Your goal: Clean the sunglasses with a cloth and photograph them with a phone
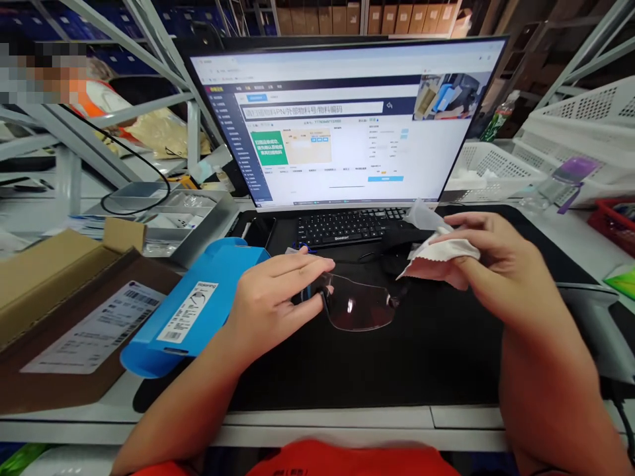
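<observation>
A pair of glasses with a wide tinted shield lens [358,305] is held over the black desk mat [377,370]. My left hand [278,301] pinches the glasses at their left end, where the frame meets the lens. To the right, my right hand [489,254] grips a white cleaning cloth [439,254] with a zigzag edge, apart from the lens. A translucent piece of wrapping [424,215] shows just above the cloth. Left of my left hand lies a blue box [211,291] with a white label.
A monitor [347,152] stands behind a black keyboard [342,228]. An opened cardboard box [74,330] sits at the left, near a grey tray [191,225] of small items. White perforated baskets [496,165] and a red basket [612,225] are at the right. Another person is at the far left.
</observation>
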`<state>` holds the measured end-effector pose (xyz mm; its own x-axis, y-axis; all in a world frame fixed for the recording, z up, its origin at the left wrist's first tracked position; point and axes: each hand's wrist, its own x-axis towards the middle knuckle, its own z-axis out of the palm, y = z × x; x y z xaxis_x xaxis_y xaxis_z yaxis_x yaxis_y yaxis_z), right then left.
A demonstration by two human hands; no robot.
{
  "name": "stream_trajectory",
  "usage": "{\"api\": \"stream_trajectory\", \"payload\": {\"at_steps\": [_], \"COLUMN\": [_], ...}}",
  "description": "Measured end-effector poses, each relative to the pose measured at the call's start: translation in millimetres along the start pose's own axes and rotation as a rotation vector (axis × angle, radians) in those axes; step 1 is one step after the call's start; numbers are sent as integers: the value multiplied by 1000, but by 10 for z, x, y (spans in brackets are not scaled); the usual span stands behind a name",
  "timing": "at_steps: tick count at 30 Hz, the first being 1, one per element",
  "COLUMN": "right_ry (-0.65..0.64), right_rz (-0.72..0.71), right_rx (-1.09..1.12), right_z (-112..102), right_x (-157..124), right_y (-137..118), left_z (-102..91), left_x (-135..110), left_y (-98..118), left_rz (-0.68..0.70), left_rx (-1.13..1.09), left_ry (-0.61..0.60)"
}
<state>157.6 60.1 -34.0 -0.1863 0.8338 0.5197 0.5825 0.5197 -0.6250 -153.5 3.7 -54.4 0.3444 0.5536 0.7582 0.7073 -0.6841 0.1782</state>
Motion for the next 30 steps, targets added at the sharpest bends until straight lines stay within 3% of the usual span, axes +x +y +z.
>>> {"api": "stream_trajectory", "payload": {"at_steps": [4,10,13,16,19,23,26,30], "right_ry": [54,136,127,-34,-156,-8,125,337], "right_rz": [134,288,316,310,306,246,124,-32], "right_rx": [-112,14,313,735,936,970,761,388], "right_z": [-138,-139,-111,-48,129,518,708,612], "right_x": [-22,-69,-86,-175,-370,-678,-862,-1066], "right_y": [49,50,-54,-184,-272,-319,-352,-425], "left_z": [-29,-34,-18,21,96,278,440,564], "left_x": [18,11,14,2,-23,-42,-58,-87], "left_y": [6,26,60,92,129,233,315,311], "left_rz": [-14,-58,-150,-343,-594,-854,-993,-1166], "left_rx": [16,-7,21,-10,-292,-802,-1143,-1456], "left_ry": [59,111,167,249,304,257,171,25]}}
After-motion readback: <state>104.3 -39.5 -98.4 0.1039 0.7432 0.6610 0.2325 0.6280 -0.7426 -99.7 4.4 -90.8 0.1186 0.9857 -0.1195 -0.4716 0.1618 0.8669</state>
